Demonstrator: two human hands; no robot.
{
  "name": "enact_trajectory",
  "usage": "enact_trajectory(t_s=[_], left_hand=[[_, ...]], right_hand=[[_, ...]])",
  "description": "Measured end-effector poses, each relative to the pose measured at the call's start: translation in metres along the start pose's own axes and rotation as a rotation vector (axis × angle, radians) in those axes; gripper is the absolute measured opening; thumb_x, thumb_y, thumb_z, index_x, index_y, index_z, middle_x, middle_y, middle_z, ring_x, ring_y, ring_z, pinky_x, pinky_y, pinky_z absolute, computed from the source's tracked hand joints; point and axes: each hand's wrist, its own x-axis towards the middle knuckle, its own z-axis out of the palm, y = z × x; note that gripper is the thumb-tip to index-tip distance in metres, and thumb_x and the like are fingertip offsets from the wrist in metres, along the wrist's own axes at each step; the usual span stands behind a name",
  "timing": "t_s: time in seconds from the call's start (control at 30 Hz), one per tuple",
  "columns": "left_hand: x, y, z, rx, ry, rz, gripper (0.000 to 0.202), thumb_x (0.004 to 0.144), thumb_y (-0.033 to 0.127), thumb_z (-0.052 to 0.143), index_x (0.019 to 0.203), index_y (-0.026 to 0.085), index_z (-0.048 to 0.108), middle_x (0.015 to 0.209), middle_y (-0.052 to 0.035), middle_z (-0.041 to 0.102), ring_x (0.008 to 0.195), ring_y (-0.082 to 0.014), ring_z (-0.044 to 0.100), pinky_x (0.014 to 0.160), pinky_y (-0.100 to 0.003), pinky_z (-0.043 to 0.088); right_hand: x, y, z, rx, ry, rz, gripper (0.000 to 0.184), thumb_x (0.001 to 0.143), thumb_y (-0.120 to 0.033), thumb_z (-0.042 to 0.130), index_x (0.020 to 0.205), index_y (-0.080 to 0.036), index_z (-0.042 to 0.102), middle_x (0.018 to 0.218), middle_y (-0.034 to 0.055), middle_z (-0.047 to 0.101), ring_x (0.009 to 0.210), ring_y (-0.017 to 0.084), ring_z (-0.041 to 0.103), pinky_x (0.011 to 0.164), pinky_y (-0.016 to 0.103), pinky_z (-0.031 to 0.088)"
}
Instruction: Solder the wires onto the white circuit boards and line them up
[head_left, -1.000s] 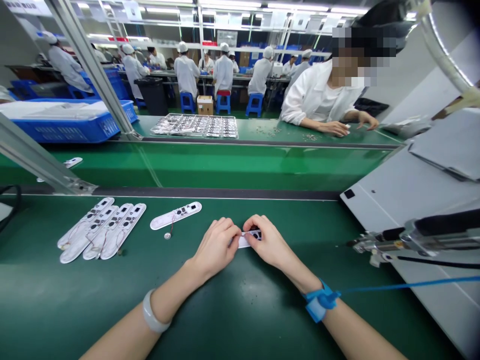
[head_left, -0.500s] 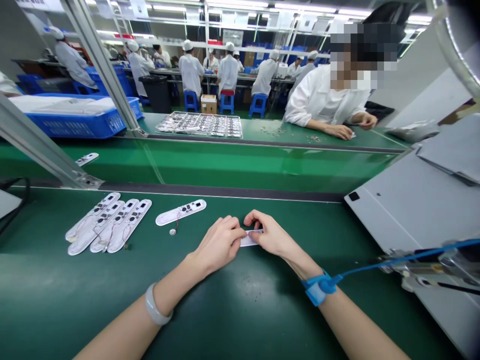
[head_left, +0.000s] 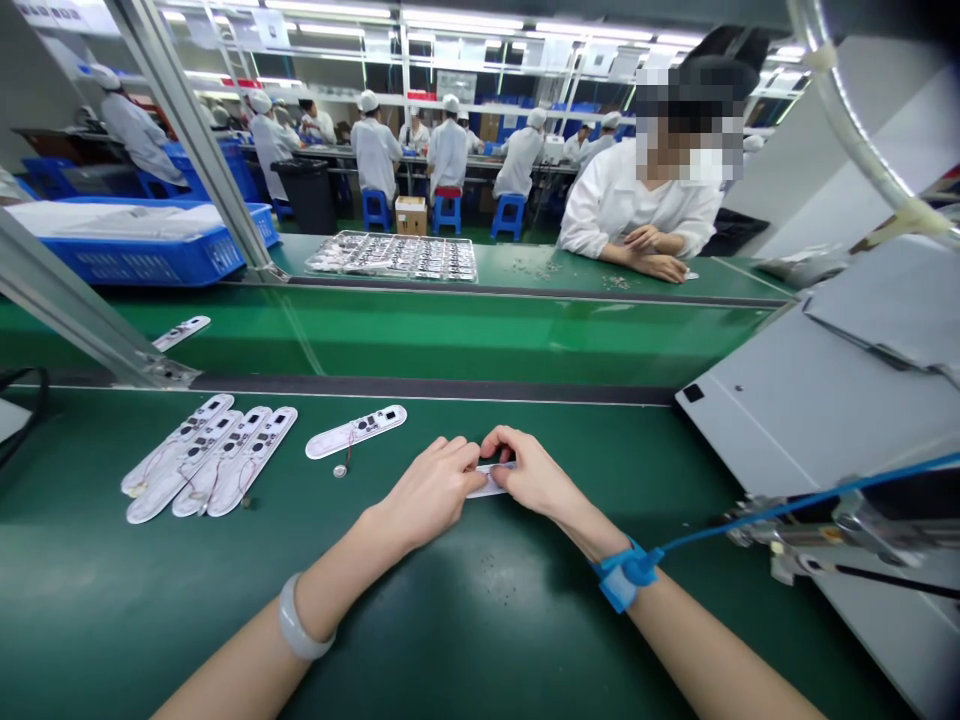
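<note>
Between my hands a white strip-shaped panel [head_left: 487,487] lies on the green bench, mostly covered by my fingers. My left hand [head_left: 435,492] is closed over its left end, fingers bent. From the other side my right hand [head_left: 534,475] pinches at the panel with thumb and curled index finger; any small part there is hidden. To the left lies a similar white panel [head_left: 356,432] with black components, its thin wires leading to a small round disc [head_left: 340,471]. Farther left, several such panels [head_left: 251,460] lie slanted side by side, wires across them.
A blue strap on my right wrist is tied to a blue cord [head_left: 810,505] running right, past a metal fixture [head_left: 817,535] and a grey box [head_left: 810,400]. Beyond the green belt [head_left: 450,340] are a tray of parts [head_left: 394,256], a blue crate [head_left: 150,262] and a co-worker [head_left: 637,215].
My view has shifted slightly, with my hands staying on the panel in nearly the same pose. Across the belt, the co-worker's raised hand has come down onto the other forearm.
</note>
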Motion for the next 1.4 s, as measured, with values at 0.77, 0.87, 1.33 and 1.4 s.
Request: enact_trajectory(t_s=[0.77, 0.87, 1.33, 1.4], left_hand=[[0.0, -0.008, -0.004, -0.876, 0.118, -0.587, 0.005, 0.077, 0.016, 0.061, 0.076, 0.018, 0.065, 0.074, -0.0014, 0.071, 0.07, -0.0166, 0.067, 0.067, -0.026, 0.05], [0.0, -0.005, -0.005, -0.73, 0.15, -0.545, 0.008, 0.078, 0.015, 0.061, 0.074, 0.019, 0.066, 0.071, 0.0008, 0.069, 0.064, -0.0145, 0.062, 0.061, -0.024, 0.047], [-0.005, -0.005, 0.003, -0.579, 0.161, -0.251, 0.018, 0.08, 0.006, 0.056, 0.073, 0.02, 0.064, 0.088, -0.0018, 0.07, 0.082, -0.0168, 0.061, 0.076, -0.03, 0.048], [-0.005, -0.005, 0.002, -0.588, 0.144, -0.309, 0.018, 0.081, 0.007, 0.056, 0.08, 0.021, 0.067, 0.084, -0.0004, 0.071, 0.08, -0.0168, 0.06, 0.074, -0.029, 0.049]], right_hand=[[-0.01, -0.007, -0.002, -0.035, -0.007, -0.099, 0.011, 0.083, -0.022, 0.064, 0.072, -0.023, 0.066, 0.088, -0.0007, 0.067, 0.087, 0.017, 0.053, 0.08, 0.038, 0.028], [-0.01, -0.007, -0.003, -0.032, -0.017, -0.103, 0.012, 0.083, -0.022, 0.062, 0.071, -0.021, 0.064, 0.088, -0.0005, 0.066, 0.087, 0.017, 0.053, 0.081, 0.038, 0.028], [-0.012, -0.008, -0.004, -0.058, -0.027, -0.142, 0.013, 0.08, -0.015, 0.059, 0.067, -0.02, 0.059, 0.086, -0.0007, 0.064, 0.086, 0.016, 0.053, 0.081, 0.037, 0.029], [-0.013, -0.008, -0.004, -0.064, -0.02, -0.147, 0.013, 0.079, -0.014, 0.058, 0.067, -0.019, 0.059, 0.085, -0.0009, 0.064, 0.086, 0.016, 0.053, 0.08, 0.036, 0.029]])
